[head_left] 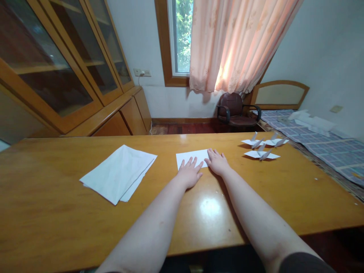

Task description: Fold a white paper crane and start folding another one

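Note:
A small white rectangular sheet of paper (191, 156) lies flat on the wooden table (176, 220). My left hand (190, 173) rests on its near edge with the fingers spread. At the paper's right end, my right hand (217, 161) presses down with its fingers stretched out and slightly apart. Neither hand grips anything. To the left lies a stack of larger white paper sheets (119, 174), turned at an angle. Several folded white paper cranes stand near the far right of the table, the nearest crane (261, 154) in front of the others.
Beyond the table's far edge stands a brown office chair (234, 110) under a pink curtain (227, 45). A wooden cabinet with glass doors (85, 45) is at the left. On the right is a bed with a checked cover (321, 140). Tiny white scraps lie on the table's right side.

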Available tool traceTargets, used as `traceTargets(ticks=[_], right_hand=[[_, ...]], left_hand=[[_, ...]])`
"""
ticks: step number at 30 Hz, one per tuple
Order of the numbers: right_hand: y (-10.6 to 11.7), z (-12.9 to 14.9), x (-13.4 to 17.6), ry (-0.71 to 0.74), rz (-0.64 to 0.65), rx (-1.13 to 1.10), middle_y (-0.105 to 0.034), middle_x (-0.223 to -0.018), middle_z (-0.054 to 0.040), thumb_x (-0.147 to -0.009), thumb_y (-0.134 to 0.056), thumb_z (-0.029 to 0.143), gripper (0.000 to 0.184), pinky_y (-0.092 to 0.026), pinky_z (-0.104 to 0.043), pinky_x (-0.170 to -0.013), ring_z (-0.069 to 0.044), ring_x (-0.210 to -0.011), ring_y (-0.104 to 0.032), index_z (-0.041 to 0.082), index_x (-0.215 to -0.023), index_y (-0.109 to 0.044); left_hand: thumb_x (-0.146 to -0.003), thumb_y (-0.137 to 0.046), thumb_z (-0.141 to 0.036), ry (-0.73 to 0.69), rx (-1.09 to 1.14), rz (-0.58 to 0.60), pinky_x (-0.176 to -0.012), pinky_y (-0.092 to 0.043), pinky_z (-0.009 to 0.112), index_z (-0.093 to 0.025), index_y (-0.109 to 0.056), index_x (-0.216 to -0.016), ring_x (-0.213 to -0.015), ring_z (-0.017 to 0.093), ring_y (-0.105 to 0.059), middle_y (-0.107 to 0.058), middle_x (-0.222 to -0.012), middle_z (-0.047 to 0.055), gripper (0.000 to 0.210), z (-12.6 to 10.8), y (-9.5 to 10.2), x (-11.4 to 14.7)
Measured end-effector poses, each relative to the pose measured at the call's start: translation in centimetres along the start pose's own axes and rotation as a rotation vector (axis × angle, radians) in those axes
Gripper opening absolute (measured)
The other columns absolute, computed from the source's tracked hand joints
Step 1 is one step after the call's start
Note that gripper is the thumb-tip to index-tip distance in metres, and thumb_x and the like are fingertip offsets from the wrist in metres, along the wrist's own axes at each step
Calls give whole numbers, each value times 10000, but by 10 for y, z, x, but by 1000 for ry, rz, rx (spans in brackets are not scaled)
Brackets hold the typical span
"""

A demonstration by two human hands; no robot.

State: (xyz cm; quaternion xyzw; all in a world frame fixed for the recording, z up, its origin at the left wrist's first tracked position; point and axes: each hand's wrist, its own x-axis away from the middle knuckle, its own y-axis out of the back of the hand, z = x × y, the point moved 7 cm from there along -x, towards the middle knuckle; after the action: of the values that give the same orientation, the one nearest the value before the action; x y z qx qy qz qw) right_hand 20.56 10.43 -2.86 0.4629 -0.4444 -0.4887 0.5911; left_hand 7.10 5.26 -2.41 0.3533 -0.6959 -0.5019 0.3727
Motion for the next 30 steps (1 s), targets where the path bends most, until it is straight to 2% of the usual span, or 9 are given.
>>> traceTargets(ticks=[3,6,11,14,16,20,25,30], right_hand=[[-3,-2,-2,-24,5,10,-199,-1520,-86,-932,-263,431,584,-109,-499,-1103,-227,-1397,-150,177,-1455,-220],[-4,-3,-3,-49,5,12,-178,-1526,-73,-935,-247,414,574,-108,-500,-1103,-232,-1401,-133,182,-1459,-214],[-6,-5,-5,-60,4,8,-164,-1529,-58,-931,-231,425,589,-98,-511,-1105,-237,-1401,-128,179,-1465,-194],[-6,-5,-5,-58,1,10,-161,-1531,-55,-930,-219,434,592,-100,-512,-1104,-234,-1402,-123,188,-1467,-184],[-7,-5,-5,-53,0,15,-160,-1531,-59,-931,-216,438,591,-99,-511,-1104,-232,-1403,-122,192,-1468,-182],[-6,-4,-5,-56,-1,20,-166,-1531,-62,-931,-212,437,588,-97,-509,-1105,-233,-1401,-129,194,-1466,-189],[-7,-3,-5,-59,-8,19,-179,-1528,-64,-929,-217,434,589,-100,-515,-1101,-236,-1399,-137,188,-1465,-194],[-7,-3,-5,-57,-32,5,-205,-1521,-70,-929,-238,424,574,-98,-516,-1097,-242,-1395,-149,195,-1455,-227]], left_hand=[[-890,-348,-460,-64,-10,8,-1134,-75,492,-234,-207,-1459,-1415,245,-81,-139,-1536,57,628,-14,-3,3],[-884,-356,-465,-84,-7,39,-1137,-107,467,-217,-226,-1455,-1414,238,-93,-141,-1534,56,636,-25,-4,8],[-851,-402,-497,114,-25,94,-1123,-172,458,-132,-213,-1459,-1407,275,-123,-122,-1529,111,734,-25,-4,20],[-810,-470,-518,338,-72,80,-1078,-255,475,-97,-268,-1439,-1383,344,-179,-195,-1501,188,784,-16,0,30],[-799,-494,-496,450,-132,78,-1061,-265,493,-52,-336,-1405,-1364,385,-205,-246,-1471,233,767,-10,4,37],[-841,-424,-381,484,-228,106,-1073,-235,477,-1,-434,-1339,-1373,373,-184,-258,-1462,245,627,-5,12,44],[-827,-386,-243,511,-194,126,-1056,-247,482,-5,-549,-1246,-1360,375,-223,-339,-1423,248,509,7,23,48],[-827,-382,-260,593,-176,86,-1044,-246,499,-14,-589,-1201,-1341,393,-254,-432,-1361,255,493,22,34,51]])
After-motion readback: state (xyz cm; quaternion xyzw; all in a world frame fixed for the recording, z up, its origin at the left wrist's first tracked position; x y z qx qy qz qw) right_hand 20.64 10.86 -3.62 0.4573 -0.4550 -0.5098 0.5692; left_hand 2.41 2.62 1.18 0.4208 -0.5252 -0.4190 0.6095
